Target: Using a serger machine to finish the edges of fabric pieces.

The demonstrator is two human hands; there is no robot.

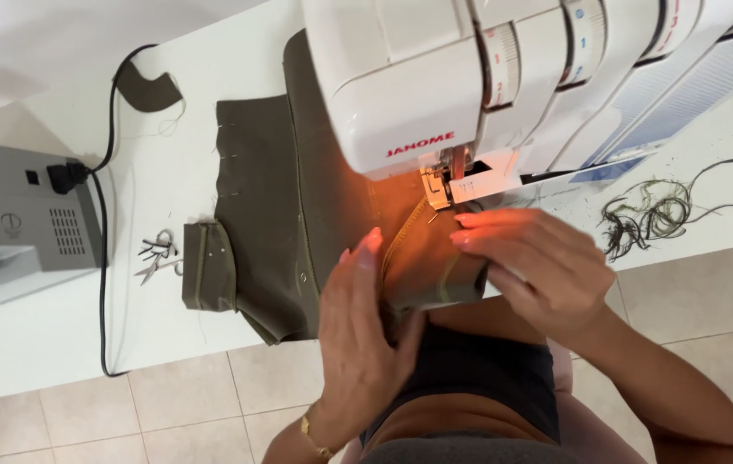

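Both hands | left hand [364, 331], right hand [531, 265] flat on olive fabric [297, 206] | serger [504, 77]

Matt olive cloth [297, 206]; glossy white plastic sewing machine [435, 77]; metal scissors [156, 258].

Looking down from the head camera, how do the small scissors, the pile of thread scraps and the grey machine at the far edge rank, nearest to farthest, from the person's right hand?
From the right hand:
1. Thread scraps, on the white table just past that hand, on its own side.
2. Small scissors, across the olive fabric, on the left side.
3. Grey machine, at the far left edge.
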